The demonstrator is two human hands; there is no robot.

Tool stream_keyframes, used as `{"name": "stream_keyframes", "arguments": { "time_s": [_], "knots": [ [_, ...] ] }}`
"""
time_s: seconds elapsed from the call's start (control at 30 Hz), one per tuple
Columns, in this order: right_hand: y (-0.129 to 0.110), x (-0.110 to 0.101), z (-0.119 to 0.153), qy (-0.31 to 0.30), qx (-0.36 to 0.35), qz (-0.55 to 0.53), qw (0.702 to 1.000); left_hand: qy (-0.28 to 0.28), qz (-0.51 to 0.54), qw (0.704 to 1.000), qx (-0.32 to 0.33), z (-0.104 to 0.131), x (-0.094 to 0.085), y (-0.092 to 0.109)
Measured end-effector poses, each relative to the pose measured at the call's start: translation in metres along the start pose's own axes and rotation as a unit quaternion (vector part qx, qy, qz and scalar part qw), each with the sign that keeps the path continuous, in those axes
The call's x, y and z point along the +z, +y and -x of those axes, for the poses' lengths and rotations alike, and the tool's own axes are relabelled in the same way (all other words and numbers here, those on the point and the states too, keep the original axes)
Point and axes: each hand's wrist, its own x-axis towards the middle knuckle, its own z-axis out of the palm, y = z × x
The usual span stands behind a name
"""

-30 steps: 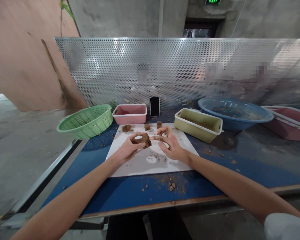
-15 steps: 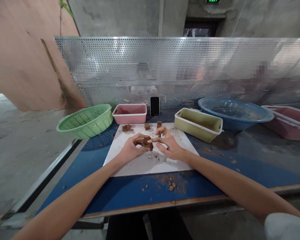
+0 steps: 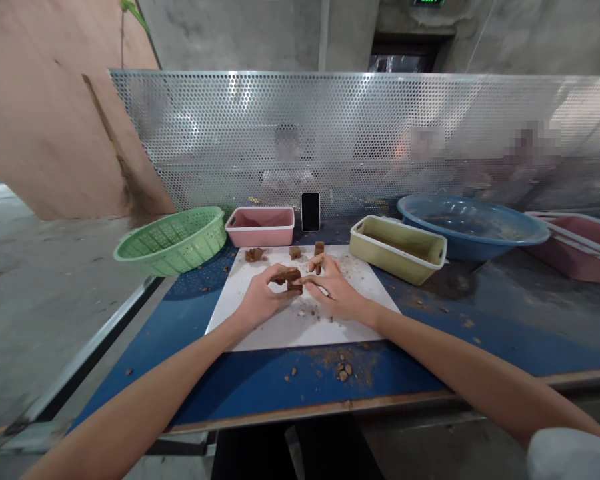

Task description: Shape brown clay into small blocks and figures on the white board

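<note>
At frame centre, the left hand (image 3: pixel 261 298) pinches a brown lump (image 3: pixel 295 280) between thumb and fingers; the right hand (image 3: pixel 339 293), fingers curled but parted, touches it by fingertip.

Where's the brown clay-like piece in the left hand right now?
Near the centre of the head view, the brown clay-like piece sits in the left hand, above the white board, with the right hand close beside it.

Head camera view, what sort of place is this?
Probably a workshop or shared workroom: a perforated metal screen stands along the back of the blue table, the wall behind is bare grey, and a lit green sign shows at the top edge.
</note>
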Motion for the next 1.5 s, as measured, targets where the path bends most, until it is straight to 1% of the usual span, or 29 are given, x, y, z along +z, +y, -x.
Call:
{"name": "stream_keyframes", "arguments": {
  "time_s": [0.13, 0.23, 0.3, 0.37, 0.43, 0.47, 0.53, 0.6, 0.7, 0.77, 0.87, 0.97, 1.07, 1.17, 1.23, 1.3, 1.37, 1.5],
  "knots": [
    [0.002, 0.0, 0.0, 0.048, 0.027, -0.003, 0.998, 0.0, -0.035, 0.999, 0.015, -0.001, -0.003, -0.005],
    [0.002, 0.001, 0.001, 0.059, 0.015, -0.03, 0.998, 0.014, -0.044, 0.999, 0.029, -0.001, -0.004, -0.006],
    [-0.001, 0.001, 0.002, 0.035, -0.003, -0.049, 0.998, 0.024, -0.049, 0.998, 0.035, 0.0, -0.004, -0.005],
    [-0.004, 0.002, 0.001, -0.004, -0.019, -0.048, 0.999, 0.022, -0.057, 0.997, 0.038, 0.001, -0.004, -0.004],
    [-0.005, 0.003, 0.0, -0.035, -0.019, -0.029, 0.999, 0.02, -0.066, 0.997, 0.043, 0.001, -0.004, -0.003],
    [-0.005, 0.003, 0.0, -0.037, -0.01, -0.021, 0.999, 0.02, -0.07, 0.996, 0.045, 0.001, -0.003, -0.003],
    [-0.002, 0.004, -0.001, -0.013, 0.019, -0.014, 1.0, 0.021, -0.082, 0.995, 0.051, 0.001, -0.004, -0.003],
    [0.001, 0.005, -0.001, 0.031, 0.05, -0.014, 0.998, 0.016, -0.102, 0.993, 0.053, 0.001, -0.004, -0.002],
    [0.005, 0.004, -0.001, 0.071, 0.062, -0.022, 0.995, 0.014, -0.128, 0.99, 0.059, 0.0, -0.005, -0.003],
    [0.004, 0.003, 0.0, 0.068, 0.048, -0.04, 0.996, 0.017, -0.131, 0.989, 0.071, 0.0, -0.005, -0.003],
    [-0.001, 0.004, 0.0, 0.032, 0.029, -0.064, 0.997, 0.017, -0.138, 0.986, 0.09, 0.001, -0.004, -0.004],
    [-0.003, 0.005, 0.0, 0.002, 0.023, -0.061, 0.998, 0.014, -0.158, 0.982, 0.104, 0.002, -0.003, -0.006],
    [-0.001, 0.005, 0.0, 0.011, 0.028, -0.065, 0.997, 0.005, -0.194, 0.974, 0.114, 0.001, -0.003, -0.009],
    [0.002, 0.006, -0.001, 0.052, 0.04, -0.069, 0.995, 0.005, -0.225, 0.968, 0.109, 0.001, -0.004, -0.012],
    [0.003, 0.006, -0.002, 0.085, 0.052, -0.06, 0.993, 0.01, -0.238, 0.965, 0.107, 0.002, -0.004, -0.011],
    [0.004, 0.006, -0.002, 0.103, 0.063, -0.037, 0.992, 0.011, -0.253, 0.961, 0.107, 0.002, -0.004, -0.009],
    [0.004, 0.006, -0.003, 0.098, 0.065, 0.003, 0.993, 0.005, -0.275, 0.956, 0.106, 0.003, -0.002, -0.006],
    [0.003, 0.006, -0.002, 0.058, 0.035, 0.094, 0.993, -0.005, -0.32, 0.942, 0.104, 0.005, 0.001, -0.001]
  ]
}}
